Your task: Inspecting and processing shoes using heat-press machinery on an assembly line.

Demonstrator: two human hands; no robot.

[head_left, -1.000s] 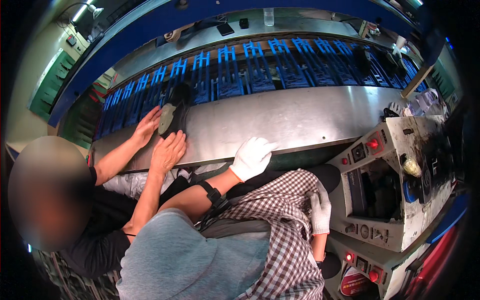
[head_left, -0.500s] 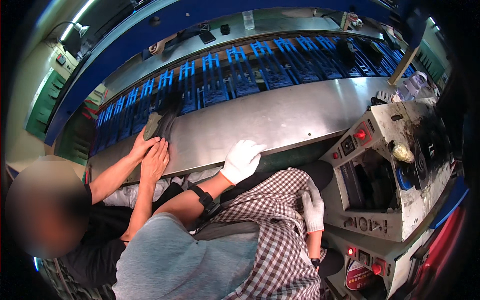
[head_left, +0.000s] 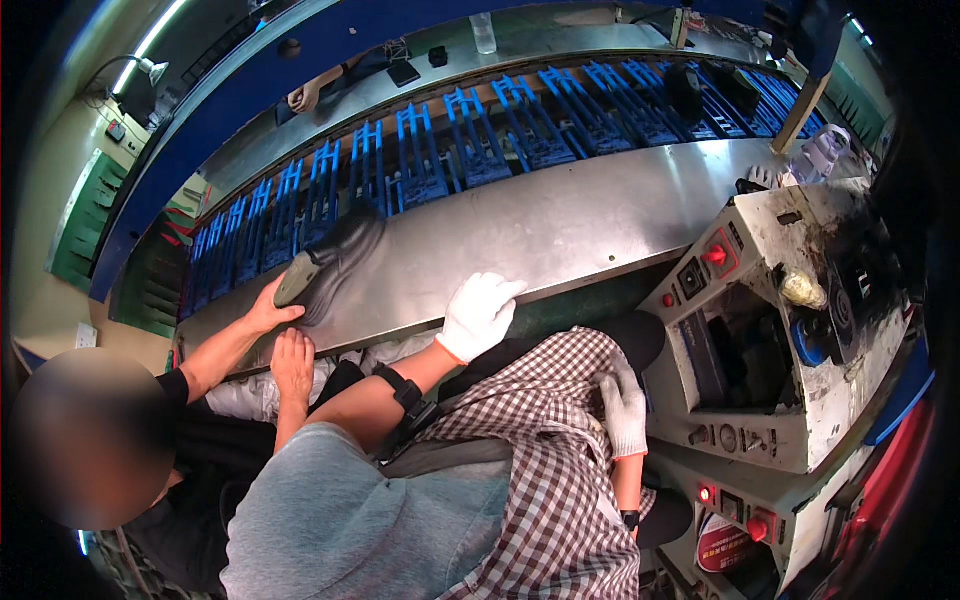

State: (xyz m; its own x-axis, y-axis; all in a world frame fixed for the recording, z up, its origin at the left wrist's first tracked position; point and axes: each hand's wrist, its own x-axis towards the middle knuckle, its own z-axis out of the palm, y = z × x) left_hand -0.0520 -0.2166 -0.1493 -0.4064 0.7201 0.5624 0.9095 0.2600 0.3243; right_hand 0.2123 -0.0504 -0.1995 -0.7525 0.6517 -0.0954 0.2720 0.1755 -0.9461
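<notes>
A co-worker's bare hand [head_left: 268, 315] at far left holds a dark shoe [head_left: 335, 258] lying on the steel table [head_left: 590, 215]; their other hand [head_left: 293, 362] rests at the table edge just beside it. Your left hand [head_left: 480, 315], white-gloved, lies flat on the table's near edge, grip apart, holding nothing, well apart from the shoe. Your right hand [head_left: 625, 410], gloved, rests on your checked shirt [head_left: 545, 470], fingers loosely apart, empty. Grey control box [head_left: 790, 300] stands at right.
</notes>
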